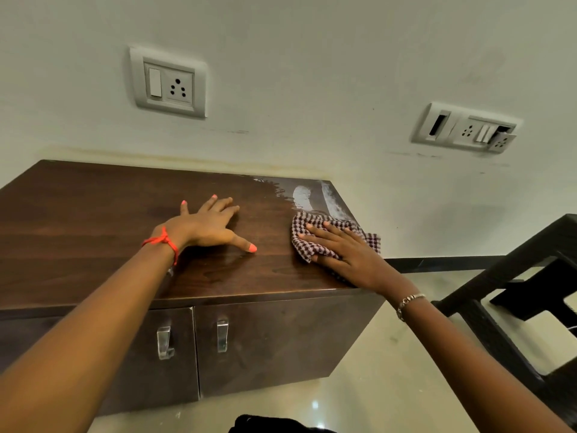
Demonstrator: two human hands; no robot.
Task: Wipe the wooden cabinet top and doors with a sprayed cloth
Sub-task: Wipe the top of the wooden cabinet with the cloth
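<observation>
The dark wooden cabinet top (93,232) stretches across the middle, against a white wall. My left hand (209,226) rests flat on it with fingers spread and nothing in it. My right hand (346,254) presses flat on a checked maroon-and-white cloth (309,223) near the top's right edge. Beyond the cloth, a pale dusty patch (315,196) covers the far right corner. Below the front edge are two cabinet doors (274,342), each with a metal handle (222,335).
Two switch-and-socket plates are on the wall, one upper left (170,82), one at right (465,128). A dark wooden frame of furniture (515,276) stands to the right of the cabinet on a shiny pale floor (390,370).
</observation>
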